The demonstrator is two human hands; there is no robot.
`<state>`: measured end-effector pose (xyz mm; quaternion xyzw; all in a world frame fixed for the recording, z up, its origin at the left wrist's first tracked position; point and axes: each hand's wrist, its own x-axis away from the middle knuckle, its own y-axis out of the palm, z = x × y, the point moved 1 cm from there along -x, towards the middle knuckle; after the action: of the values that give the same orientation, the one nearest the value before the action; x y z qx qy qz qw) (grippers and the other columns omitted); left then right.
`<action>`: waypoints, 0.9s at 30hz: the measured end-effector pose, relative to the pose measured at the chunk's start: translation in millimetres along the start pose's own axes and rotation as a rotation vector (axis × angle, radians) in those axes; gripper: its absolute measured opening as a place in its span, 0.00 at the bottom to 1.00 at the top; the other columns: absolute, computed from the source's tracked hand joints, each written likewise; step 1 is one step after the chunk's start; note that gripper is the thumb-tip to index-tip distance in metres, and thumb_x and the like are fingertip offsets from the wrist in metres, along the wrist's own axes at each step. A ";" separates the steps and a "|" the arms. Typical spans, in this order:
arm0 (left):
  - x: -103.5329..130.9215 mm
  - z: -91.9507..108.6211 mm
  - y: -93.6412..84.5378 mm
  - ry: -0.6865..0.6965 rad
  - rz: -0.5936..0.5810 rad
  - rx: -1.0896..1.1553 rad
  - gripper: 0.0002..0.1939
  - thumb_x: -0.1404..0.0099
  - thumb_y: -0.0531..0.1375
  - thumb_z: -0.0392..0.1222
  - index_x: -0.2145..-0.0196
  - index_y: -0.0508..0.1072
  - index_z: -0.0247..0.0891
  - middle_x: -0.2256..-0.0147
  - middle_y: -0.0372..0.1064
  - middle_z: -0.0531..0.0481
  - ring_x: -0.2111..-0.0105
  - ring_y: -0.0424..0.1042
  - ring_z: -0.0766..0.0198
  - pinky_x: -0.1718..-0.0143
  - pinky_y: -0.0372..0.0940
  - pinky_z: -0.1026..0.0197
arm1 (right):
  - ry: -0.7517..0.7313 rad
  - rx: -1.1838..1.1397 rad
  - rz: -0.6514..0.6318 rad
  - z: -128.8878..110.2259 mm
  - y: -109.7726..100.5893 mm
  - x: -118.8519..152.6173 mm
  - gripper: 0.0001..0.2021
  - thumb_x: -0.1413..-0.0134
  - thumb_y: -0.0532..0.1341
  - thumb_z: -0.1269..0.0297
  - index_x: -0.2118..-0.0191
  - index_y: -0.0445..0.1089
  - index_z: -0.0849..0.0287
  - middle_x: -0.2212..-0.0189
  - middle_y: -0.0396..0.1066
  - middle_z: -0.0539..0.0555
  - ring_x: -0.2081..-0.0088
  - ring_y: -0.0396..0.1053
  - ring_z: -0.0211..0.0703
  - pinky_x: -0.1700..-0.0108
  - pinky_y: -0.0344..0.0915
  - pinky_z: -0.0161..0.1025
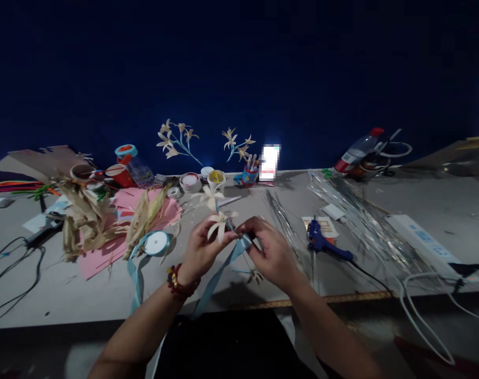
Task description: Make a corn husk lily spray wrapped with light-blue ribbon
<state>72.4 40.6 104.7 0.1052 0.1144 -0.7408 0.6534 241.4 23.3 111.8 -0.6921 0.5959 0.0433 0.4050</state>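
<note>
My left hand (203, 245), with a beaded bracelet at its wrist, pinches a stem that carries cream husk flowers (220, 225). Close to its right, my right hand (269, 247) is closed on a light blue ribbon (223, 271) where it meets the stem. The ribbon hangs from between the hands toward the table's front edge. Another cream flower (211, 197) stands above my left fingers. A ribbon spool (157, 243) lies left of my left hand, its blue tail trailing down. Below my right hand a small flower (255, 276) rests on the table.
Dried husks (85, 221) and pink sheets (101, 263) cover the left side. Two flower sprays (178, 141) stand at the back, near a cup of pens (250, 173) and a lit phone (269, 162). Wires, a blue glue gun (322, 243) and a power strip (421, 242) lie right.
</note>
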 end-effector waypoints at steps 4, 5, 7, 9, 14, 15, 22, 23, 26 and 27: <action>8.3 -3.2 2.2 0.021 0.074 -0.120 0.06 0.40 0.66 0.42 0.68 0.76 0.37 0.70 0.74 0.49 0.68 0.72 0.62 0.63 0.66 0.62 | 0.022 0.098 -0.004 -1.7 6.0 3.6 0.12 0.47 0.56 0.78 0.58 0.66 0.57 0.63 0.70 0.57 0.60 0.68 0.49 0.57 0.64 0.43; 9.1 -4.4 2.7 0.010 0.067 -0.098 0.06 0.39 0.65 0.42 0.67 0.76 0.37 0.69 0.74 0.48 0.67 0.72 0.62 0.62 0.66 0.61 | 0.031 0.103 -0.005 -2.2 6.7 4.3 0.12 0.47 0.55 0.78 0.59 0.66 0.57 0.63 0.70 0.57 0.60 0.68 0.48 0.58 0.64 0.43; 10.0 -5.8 3.3 -0.019 0.052 -0.012 0.06 0.38 0.64 0.42 0.66 0.77 0.37 0.67 0.75 0.48 0.65 0.73 0.61 0.60 0.67 0.61 | 0.040 0.080 -0.006 -3.0 6.5 5.1 0.10 0.45 0.55 0.77 0.59 0.66 0.56 0.64 0.69 0.56 0.61 0.68 0.47 0.60 0.64 0.41; 10.6 -5.4 3.3 -0.036 0.033 0.041 0.05 0.38 0.64 0.41 0.65 0.78 0.37 0.65 0.77 0.47 0.63 0.74 0.61 0.58 0.67 0.61 | 0.048 0.029 -0.008 -3.7 4.7 5.3 0.08 0.43 0.56 0.75 0.61 0.66 0.56 0.65 0.69 0.55 0.63 0.68 0.46 0.61 0.63 0.40; 11.6 -3.9 0.9 -0.076 -0.028 0.172 0.06 0.38 0.64 0.40 0.64 0.79 0.37 0.63 0.78 0.46 0.61 0.74 0.60 0.55 0.68 0.59 | 0.093 -0.100 -0.033 -5.6 -2.5 4.7 0.04 0.41 0.58 0.72 0.63 0.67 0.57 0.67 0.70 0.52 0.64 0.67 0.42 0.62 0.62 0.37; 11.3 -4.2 0.3 -0.090 -0.056 0.219 0.06 0.38 0.64 0.40 0.64 0.79 0.37 0.63 0.78 0.46 0.60 0.74 0.59 0.54 0.68 0.59 | 0.110 -0.124 -0.043 -5.7 -3.7 4.6 0.03 0.41 0.59 0.71 0.64 0.68 0.57 0.67 0.70 0.52 0.65 0.67 0.41 0.62 0.61 0.36; 7.7 -4.8 -2.5 -0.179 -0.182 0.437 0.04 0.39 0.65 0.36 0.65 0.80 0.37 0.64 0.78 0.46 0.62 0.75 0.60 0.56 0.68 0.59 | 0.210 -0.281 -0.075 -1.3 -5.3 3.5 0.04 0.40 0.60 0.65 0.65 0.70 0.58 0.70 0.70 0.50 0.68 0.67 0.39 0.66 0.60 0.34; 7.5 -4.3 -2.4 -0.172 -0.196 0.438 0.04 0.39 0.65 0.36 0.65 0.80 0.37 0.64 0.78 0.46 0.62 0.75 0.60 0.56 0.68 0.59 | 0.218 -0.286 -0.078 -0.6 -4.8 3.4 0.04 0.40 0.60 0.65 0.66 0.70 0.58 0.70 0.69 0.50 0.68 0.66 0.39 0.66 0.60 0.34; 7.5 -3.4 -1.2 -0.159 -0.219 0.424 0.05 0.38 0.64 0.38 0.64 0.80 0.37 0.65 0.78 0.46 0.62 0.75 0.60 0.56 0.68 0.59 | 0.207 -0.301 -0.075 0.1 -2.8 3.7 0.05 0.40 0.60 0.64 0.66 0.69 0.58 0.70 0.69 0.50 0.69 0.66 0.39 0.66 0.61 0.35; 7.8 -3.3 -0.7 -0.156 -0.206 0.405 0.05 0.38 0.65 0.39 0.64 0.79 0.37 0.64 0.78 0.46 0.62 0.75 0.60 0.57 0.68 0.59 | 0.185 -0.296 -0.064 -0.1 -2.1 4.2 0.04 0.40 0.60 0.65 0.66 0.69 0.58 0.70 0.69 0.51 0.68 0.66 0.40 0.65 0.62 0.36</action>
<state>70.7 34.3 99.2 0.1645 -0.0770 -0.8173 0.5468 244.4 19.9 110.7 -0.7639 0.5953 0.0534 0.2434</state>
